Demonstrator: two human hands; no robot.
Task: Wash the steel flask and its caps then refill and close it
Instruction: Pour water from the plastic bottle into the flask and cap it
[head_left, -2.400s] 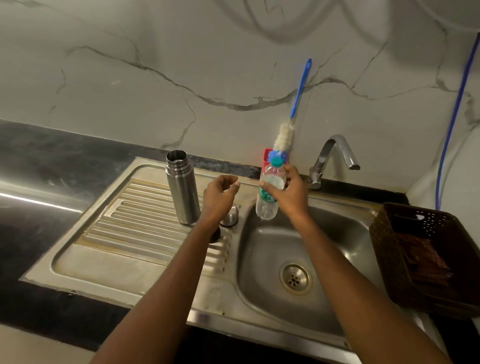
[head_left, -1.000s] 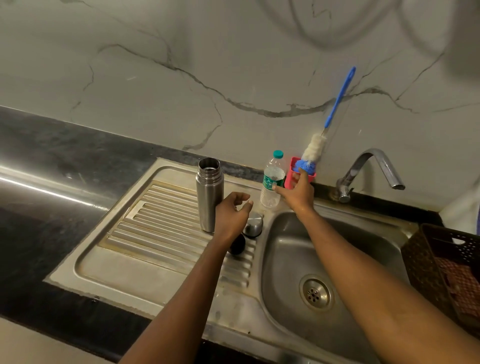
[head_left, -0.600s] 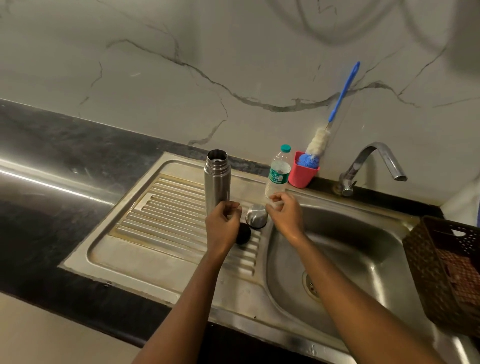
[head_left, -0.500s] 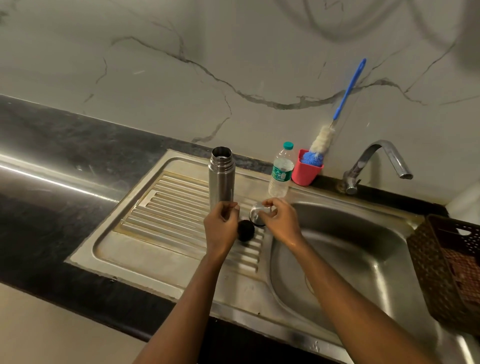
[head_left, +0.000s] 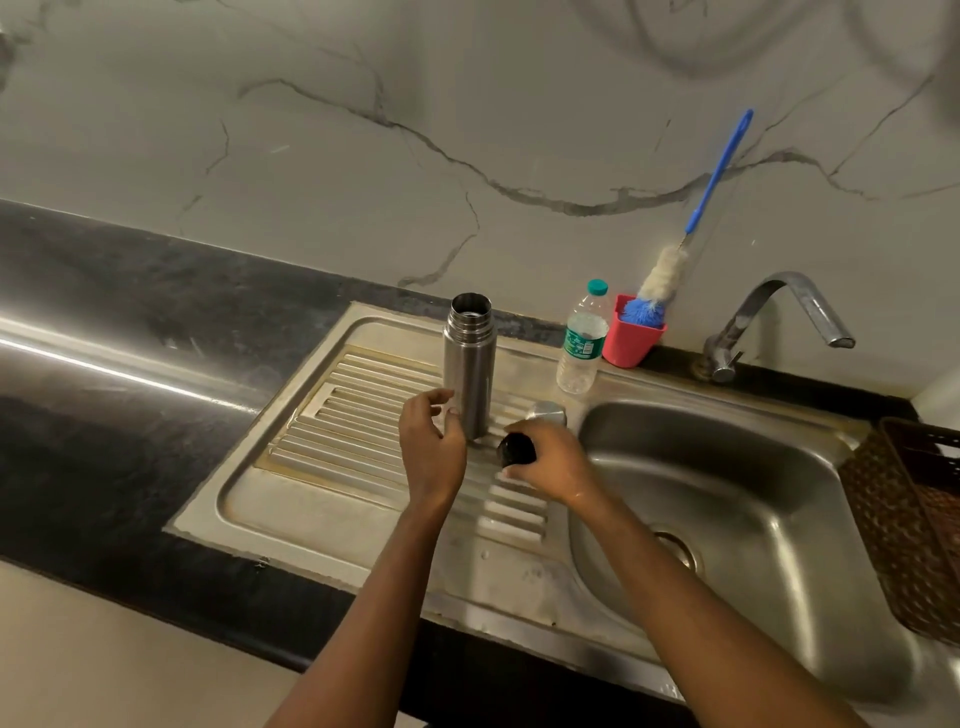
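The steel flask (head_left: 468, 367) stands upright and uncapped on the ribbed drainboard (head_left: 358, 415). My left hand (head_left: 432, 441) is beside its lower left, fingers loosely curved, the thumb close to the flask wall. My right hand (head_left: 550, 458) grips the small black inner cap (head_left: 516, 449) just right of the flask's base. The steel outer cap (head_left: 546, 412) sits on the drainboard behind my right hand, near the basin edge.
A plastic water bottle (head_left: 582, 339) with a teal lid stands behind the caps, beside a red cup (head_left: 630, 345) holding a blue-handled bottle brush (head_left: 675, 254). The tap (head_left: 769, 317) overhangs the basin (head_left: 727, 499). A brown basket (head_left: 914, 525) sits at the right.
My right hand set the water bottle down by the red cup, came back and picked up the black inner cap. My left hand shifted slightly left of the flask base.
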